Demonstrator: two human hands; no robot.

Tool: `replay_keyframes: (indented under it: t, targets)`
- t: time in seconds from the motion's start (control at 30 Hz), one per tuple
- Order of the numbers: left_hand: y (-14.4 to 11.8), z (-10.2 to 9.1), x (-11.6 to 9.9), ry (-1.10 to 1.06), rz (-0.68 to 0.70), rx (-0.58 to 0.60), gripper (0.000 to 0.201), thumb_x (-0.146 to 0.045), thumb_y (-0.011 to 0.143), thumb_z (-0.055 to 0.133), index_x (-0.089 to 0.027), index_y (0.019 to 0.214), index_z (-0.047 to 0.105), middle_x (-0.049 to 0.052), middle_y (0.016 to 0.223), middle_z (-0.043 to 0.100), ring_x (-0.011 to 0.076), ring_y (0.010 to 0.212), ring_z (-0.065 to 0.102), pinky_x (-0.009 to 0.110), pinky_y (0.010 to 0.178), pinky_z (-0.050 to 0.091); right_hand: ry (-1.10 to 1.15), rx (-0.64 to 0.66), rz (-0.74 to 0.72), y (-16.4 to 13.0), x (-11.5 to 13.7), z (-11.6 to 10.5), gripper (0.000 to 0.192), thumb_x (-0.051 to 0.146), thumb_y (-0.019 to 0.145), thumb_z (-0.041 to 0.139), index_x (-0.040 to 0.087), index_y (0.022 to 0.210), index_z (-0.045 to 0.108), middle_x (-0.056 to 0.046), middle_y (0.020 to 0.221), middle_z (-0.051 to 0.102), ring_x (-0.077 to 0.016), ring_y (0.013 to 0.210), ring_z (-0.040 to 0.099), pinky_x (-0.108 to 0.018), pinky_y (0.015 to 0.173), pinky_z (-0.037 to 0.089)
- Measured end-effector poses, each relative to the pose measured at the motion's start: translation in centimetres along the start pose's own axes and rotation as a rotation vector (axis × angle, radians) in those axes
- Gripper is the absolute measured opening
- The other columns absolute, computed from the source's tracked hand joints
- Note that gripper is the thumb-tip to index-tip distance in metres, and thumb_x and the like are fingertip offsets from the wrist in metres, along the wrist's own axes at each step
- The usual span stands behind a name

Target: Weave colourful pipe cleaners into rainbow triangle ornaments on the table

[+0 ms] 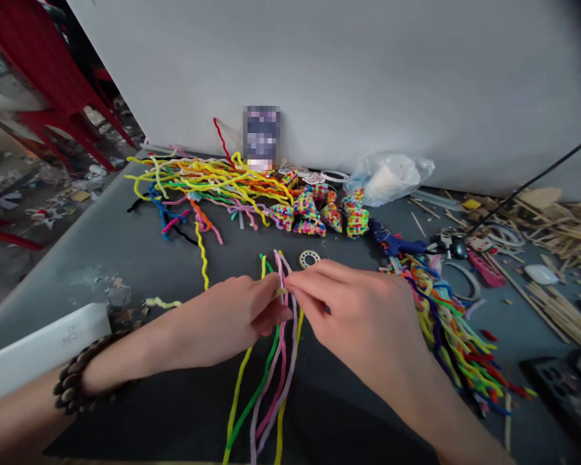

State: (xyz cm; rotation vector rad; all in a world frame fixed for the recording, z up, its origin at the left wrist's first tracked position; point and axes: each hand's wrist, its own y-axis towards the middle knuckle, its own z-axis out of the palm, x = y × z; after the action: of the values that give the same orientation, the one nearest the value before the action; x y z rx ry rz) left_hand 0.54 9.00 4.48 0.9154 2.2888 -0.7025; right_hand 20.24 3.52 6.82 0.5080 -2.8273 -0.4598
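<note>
Fuzzy stems (275, 394) are trailing nearward at the middle; the left hand (259, 303) and right hand (358, 307) are pinching them close together. Just beyond, a pale ring (303, 259) is lying; farther left, a mostly yellow stem pile (213, 174) is spreading beside multicolored pieces (307, 205).

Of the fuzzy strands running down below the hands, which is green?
The green strand is second from left just below the left hand, between a yellow strand and a lilac strand; no other there is green.

One head-worn view looks forward and down — close above the left hand (246, 305), right hand (361, 303) and table (148, 261).
</note>
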Motion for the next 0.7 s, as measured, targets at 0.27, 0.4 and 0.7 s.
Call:
replay_keyframes:
  t: [0.27, 0.4, 0.7]
  targets:
    - [0.6, 0.1, -1.1, -0.232, -0.028, -0.166, 0.023, -0.006, 0.092, 0.042, -0.025, 0.098, 0.052, -0.005, 0.073, 0.072, 0.0173, 0.07, 0.068, 0.027, 0.066, 0.042, 0.049, 0.091, 0.217, 0.7, -1.2, 1.2, 0.005, 0.024, 0.091, 0.071, 0.027, 0.092, 0.075, 0.001, 0.083, 0.079, -0.0192, 0.069, 0.072, -0.031, 0.06, 0.036]
    - [0.7, 0.6, -1.0, -0.157, -0.027, -0.271, 0.021, -0.004, 0.089, 0.046, -0.024, 0.089, 0.052, -0.004, 0.082, 0.074, 0.0155, 0.073, 0.069, 0.025, 0.066, 0.041, 0.104, 0.152, 0.254, 1.2, -1.5, 2.0, 0.004, 0.023, 0.091, 0.068, 0.025, 0.092, 0.071, 0.002, 0.081, 0.078, -0.0189, 0.068, 0.071, -0.03, 0.058, 0.032]
    - [1.5, -0.1, 0.5, -0.015, -0.061, -0.351, 0.019, -0.005, 0.076, 0.05, -0.024, 0.078, 0.049, -0.004, 0.066, 0.066, 0.0165, 0.063, 0.064, 0.025, 0.059, 0.035, 0.069, -0.087, 0.137, 0.3, 0.6, 2.7, 0.032, -0.003, 0.074, 0.05, 0.025, 0.078, 0.066, 0.005, 0.07, 0.07, -0.0132, 0.061, 0.06, -0.03, 0.058, 0.029]
